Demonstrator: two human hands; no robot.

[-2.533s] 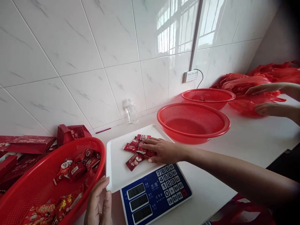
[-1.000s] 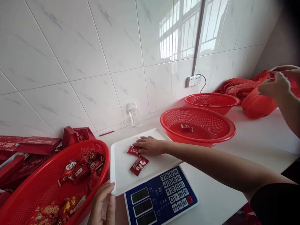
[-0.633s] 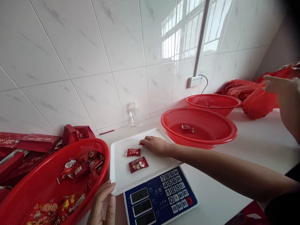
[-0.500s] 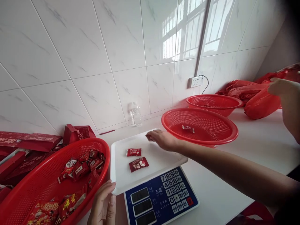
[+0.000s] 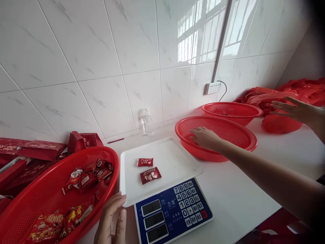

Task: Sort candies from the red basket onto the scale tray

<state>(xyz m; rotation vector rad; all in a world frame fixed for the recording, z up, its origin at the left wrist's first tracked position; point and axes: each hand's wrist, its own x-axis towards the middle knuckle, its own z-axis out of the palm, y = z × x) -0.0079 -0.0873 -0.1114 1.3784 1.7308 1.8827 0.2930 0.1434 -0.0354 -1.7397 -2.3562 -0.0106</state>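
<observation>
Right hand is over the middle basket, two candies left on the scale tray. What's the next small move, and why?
Probably bring the right hand over to the tray for the two candies: they lie there loose, and the left hand only rests at the tray's corner.

Right hand outstretched palm-down, left hand low, fingers loosely curled

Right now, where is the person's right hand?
The right hand is right of centre in the head view, over the left part of the nearer red basket, just beyond the white scale tray.
</observation>
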